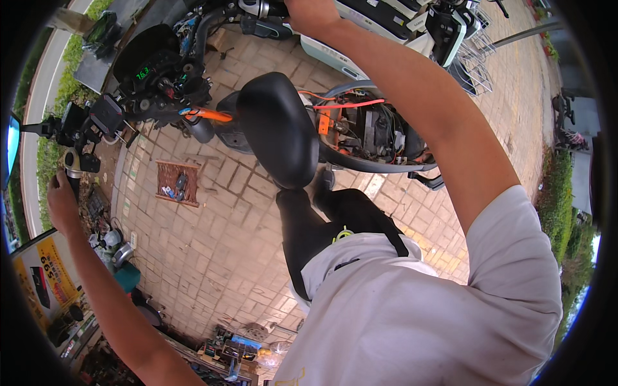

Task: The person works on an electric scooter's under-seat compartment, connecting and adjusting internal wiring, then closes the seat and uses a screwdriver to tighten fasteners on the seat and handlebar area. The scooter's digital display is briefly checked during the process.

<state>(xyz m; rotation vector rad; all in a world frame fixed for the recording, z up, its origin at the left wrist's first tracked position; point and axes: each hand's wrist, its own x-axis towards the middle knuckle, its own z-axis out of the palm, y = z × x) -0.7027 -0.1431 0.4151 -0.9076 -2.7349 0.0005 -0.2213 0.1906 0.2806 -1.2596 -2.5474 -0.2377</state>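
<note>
A black electric scooter stands under me, its saddle (278, 128) in the middle of the view and its handlebar console with a green-lit display (143, 74) at the upper left. My left hand (61, 202) is closed around the left handlebar grip (72, 183) at the far left. At the top edge my right hand (312, 14) wraps the right handlebar grip (270, 9). Behind the saddle the body panel is off, and orange wires and black parts (360, 122) lie exposed. My grey shirt fills the lower right.
Brick paving (212, 244) lies beneath the scooter. A small brown mat with tools (177, 183) rests on it at the left. Pots, cans and boxes (116, 248) crowd the lower left. White scooters (386, 22) are parked at the top, with wire baskets beside them.
</note>
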